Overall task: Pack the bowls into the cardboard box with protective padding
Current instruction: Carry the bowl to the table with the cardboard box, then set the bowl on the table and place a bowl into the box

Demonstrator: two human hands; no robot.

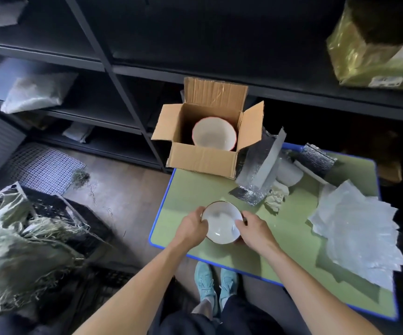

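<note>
Dark metal shelving (123,68) fills the background, most of it too dim to read. Before it sits a green table (292,238), cut off at the five o'clock corner. At its twelve o'clock end the cardboard box (202,160) stands with its flaps open. A red-rimmed bowl (213,136) lies inside, mouth tilted up towards me, its lower edge hidden by the near wall.

I hold a white bowl (221,223) over the near edge, mouth up; being round, it has no long axis. My left hand (190,228) grips its rim at nine o'clock and my right hand (253,229) at three, thumbs on top. The fingers are hidden underneath, so I cannot tell whether the bowl touches the table.

Silver foil padding (256,170) leans just beside the box at three o'clock, covering something white I cannot make out. Crumpled paper (276,194) lies near it, and white wrapping sheets (355,228) pile at four o'clock from my hands
</note>
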